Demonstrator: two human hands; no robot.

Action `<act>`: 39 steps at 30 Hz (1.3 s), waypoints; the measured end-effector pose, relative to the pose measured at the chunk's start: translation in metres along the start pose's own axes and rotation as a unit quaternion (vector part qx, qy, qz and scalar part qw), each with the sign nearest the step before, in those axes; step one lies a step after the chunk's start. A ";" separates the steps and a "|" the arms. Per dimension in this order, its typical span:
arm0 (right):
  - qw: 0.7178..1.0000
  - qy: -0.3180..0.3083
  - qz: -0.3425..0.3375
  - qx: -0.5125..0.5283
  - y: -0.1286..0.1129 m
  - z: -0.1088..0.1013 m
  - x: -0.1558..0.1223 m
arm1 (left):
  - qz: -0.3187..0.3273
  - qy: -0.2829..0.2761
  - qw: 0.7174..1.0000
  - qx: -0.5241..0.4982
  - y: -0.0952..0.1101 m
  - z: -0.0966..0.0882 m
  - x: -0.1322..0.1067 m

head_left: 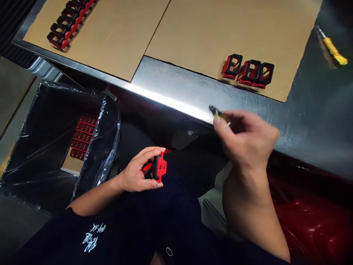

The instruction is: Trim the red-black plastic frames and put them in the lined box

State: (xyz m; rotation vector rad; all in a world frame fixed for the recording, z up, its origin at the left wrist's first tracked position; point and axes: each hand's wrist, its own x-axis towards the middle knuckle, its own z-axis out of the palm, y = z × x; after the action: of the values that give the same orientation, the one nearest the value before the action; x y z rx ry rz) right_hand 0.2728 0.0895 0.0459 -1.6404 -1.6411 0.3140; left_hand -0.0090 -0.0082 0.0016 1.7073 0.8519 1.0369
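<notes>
My left hand (139,170) grips a red-and-black plastic part (162,167) between thumb and fingers, low over my lap. The part's red face, with two small slots, points to the right. Over the table's front edge is my right hand (245,134), slightly blurred and pinching a small dark-tipped object (220,115) with a yellowish body; its exact kind is unclear. Beyond that hand, a few similar red-and-black parts (251,71) stand together on the cardboard sheet (220,33).
A row of matching parts (68,24) lines the far left cardboard. The metal table (171,86) has a yellow-handled tool (332,49) at its right. A bin lined with black plastic (35,121) holds several more parts at left. Glossy red plastic (314,228) lies lower right.
</notes>
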 end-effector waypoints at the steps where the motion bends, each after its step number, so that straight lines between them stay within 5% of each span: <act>1: 0.997 -0.046 -0.048 0.041 -0.009 -0.009 -0.014 | 0.003 0.001 1.000 0.005 -0.001 0.000 -0.001; 6: 0.950 -0.203 -0.187 0.146 -0.041 -0.032 -0.072 | 0.004 -0.013 1.000 0.020 -0.002 0.001 -0.002; 13: 0.964 -0.172 -0.111 0.167 -0.038 -0.023 -0.095 | -0.108 0.006 0.983 -0.147 0.005 0.007 0.002; 17: 0.953 -0.187 -0.147 0.187 -0.048 -0.023 -0.098 | -0.080 0.018 0.987 -0.137 0.002 0.005 0.001; 24: 0.936 -0.208 -0.208 0.196 -0.056 -0.021 -0.104 | 0.074 -0.019 0.996 0.056 0.003 0.006 0.002; 39: 0.928 -0.166 -0.157 0.295 -0.048 -0.009 -0.126 | 0.087 -0.050 0.994 0.048 0.002 0.005 0.007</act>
State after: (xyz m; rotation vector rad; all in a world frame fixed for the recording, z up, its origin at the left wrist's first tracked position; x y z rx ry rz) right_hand 0.2260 -0.0370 0.0403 -0.8887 -1.7910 0.8622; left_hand -0.0020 -0.0048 0.0047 1.9248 0.7078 1.0286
